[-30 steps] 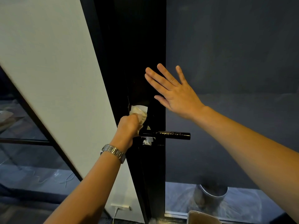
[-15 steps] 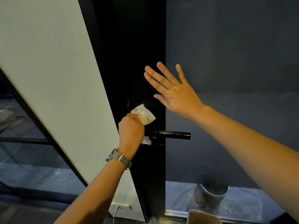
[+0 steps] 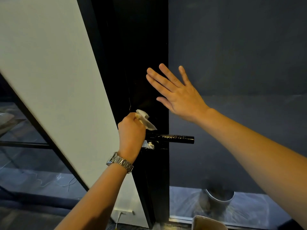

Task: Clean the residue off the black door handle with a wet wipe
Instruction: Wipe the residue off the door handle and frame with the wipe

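**Wipe worked onto the handle's root**

The black door handle [image 3: 172, 138] jutted rightward from the dark door [image 3: 141, 63], rigid and glossy, probably slick once wet. Whitish residue [image 3: 150, 145] clung just below its base. The wet wipe [image 3: 146, 121], soft and limp, sat bunched in the left hand's [image 3: 132, 133] curled fingers; best kept wadded. The right hand [image 3: 177, 95] lay flat on the door, fingers spread. Within the last second the left hand had shifted right, over the handle's root

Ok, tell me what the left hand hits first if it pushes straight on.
Most likely the handle: the left hand, gripping the wipe, sits at its inner end, pointing at the door. Depth is unclear, so they may be touching.
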`<action>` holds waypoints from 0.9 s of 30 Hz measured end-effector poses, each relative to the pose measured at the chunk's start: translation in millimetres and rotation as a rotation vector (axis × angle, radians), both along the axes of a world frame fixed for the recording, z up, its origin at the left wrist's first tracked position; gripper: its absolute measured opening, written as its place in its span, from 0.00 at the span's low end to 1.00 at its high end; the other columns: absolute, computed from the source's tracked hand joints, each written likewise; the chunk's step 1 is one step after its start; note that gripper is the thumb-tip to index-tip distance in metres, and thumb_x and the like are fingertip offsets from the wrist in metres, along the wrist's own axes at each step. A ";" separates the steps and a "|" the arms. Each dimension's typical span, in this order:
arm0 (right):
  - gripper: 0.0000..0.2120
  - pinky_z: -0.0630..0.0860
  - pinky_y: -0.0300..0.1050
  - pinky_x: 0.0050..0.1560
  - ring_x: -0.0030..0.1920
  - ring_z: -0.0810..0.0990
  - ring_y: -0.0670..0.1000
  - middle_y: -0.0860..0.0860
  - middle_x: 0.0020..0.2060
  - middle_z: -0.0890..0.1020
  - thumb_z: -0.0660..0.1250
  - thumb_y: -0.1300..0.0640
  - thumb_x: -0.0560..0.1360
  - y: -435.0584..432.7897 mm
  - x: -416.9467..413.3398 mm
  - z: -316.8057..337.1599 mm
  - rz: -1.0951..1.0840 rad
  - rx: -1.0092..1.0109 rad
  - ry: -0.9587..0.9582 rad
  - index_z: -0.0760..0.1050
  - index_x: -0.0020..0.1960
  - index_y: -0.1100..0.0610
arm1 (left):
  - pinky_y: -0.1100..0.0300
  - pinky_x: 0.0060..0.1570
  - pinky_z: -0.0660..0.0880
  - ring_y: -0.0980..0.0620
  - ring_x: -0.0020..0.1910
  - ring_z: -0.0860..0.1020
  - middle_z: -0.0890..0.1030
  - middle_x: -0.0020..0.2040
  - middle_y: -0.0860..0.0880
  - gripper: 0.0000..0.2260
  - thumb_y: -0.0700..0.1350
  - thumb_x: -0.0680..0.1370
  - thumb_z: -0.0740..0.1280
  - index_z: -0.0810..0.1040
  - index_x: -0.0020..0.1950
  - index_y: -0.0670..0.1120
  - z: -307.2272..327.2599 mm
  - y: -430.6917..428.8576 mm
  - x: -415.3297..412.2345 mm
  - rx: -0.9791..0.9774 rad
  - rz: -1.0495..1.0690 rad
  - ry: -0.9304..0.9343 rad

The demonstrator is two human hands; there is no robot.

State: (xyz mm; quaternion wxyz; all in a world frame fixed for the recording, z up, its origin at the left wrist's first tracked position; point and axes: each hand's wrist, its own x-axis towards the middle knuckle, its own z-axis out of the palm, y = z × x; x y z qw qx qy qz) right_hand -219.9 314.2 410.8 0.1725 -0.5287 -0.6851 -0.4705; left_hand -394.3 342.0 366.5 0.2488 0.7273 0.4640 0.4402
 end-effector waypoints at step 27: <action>0.26 0.50 0.60 0.72 0.75 0.57 0.53 0.50 0.75 0.62 0.56 0.49 0.80 0.9 0.5 -2.4 -0.022 0.008 -0.013 0.56 0.76 0.54 | 0.59 0.32 0.68 0.33 0.46 0.77 0.78 0.45 0.30 0.12 0.38 0.79 0.57 0.76 0.46 0.31 9.1 -1.3 -6.2 -0.056 -0.038 0.268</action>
